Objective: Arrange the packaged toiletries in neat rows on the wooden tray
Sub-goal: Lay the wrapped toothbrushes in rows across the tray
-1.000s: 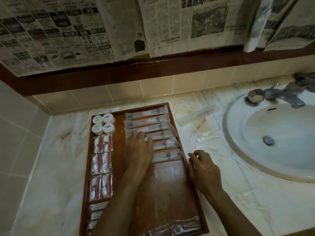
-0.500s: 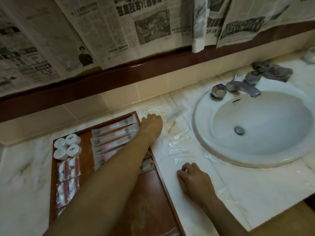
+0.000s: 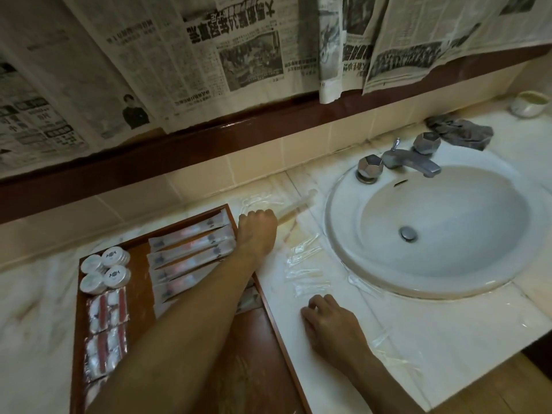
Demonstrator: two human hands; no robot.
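Resting nearest to me, my right hand lies on the marble counter just beside the wooden tray, fingers loosely curled with nothing held; the tips sit near one clear sachet but I cannot tell whether they touch it.

My left forearm crosses the tray diagonally, hiding part of its contents. On the tray's left side, red-and-white packets run in a column, with four round white tubs grouped at the far corner. To their right, long sleeved packets lie stacked in a row, each parallel to the next. The near half of the tray shows bare wood. I judge the task well advanced but unfinished.

My left hand reaches past the tray's far right corner, knuckles up and fingers curled under. A long clear packet extends from beneath it toward the sink; it appears to be gripped, though the fingers are hidden, so I cannot confirm this.

Several clear sachets remain loose on the counter between tray and sink, well outside any row. They are transparent against pale marble and easily missed.

Beyond, a tap, a grey cloth and a small bowl stand clear of the work. Newspaper hangs above.
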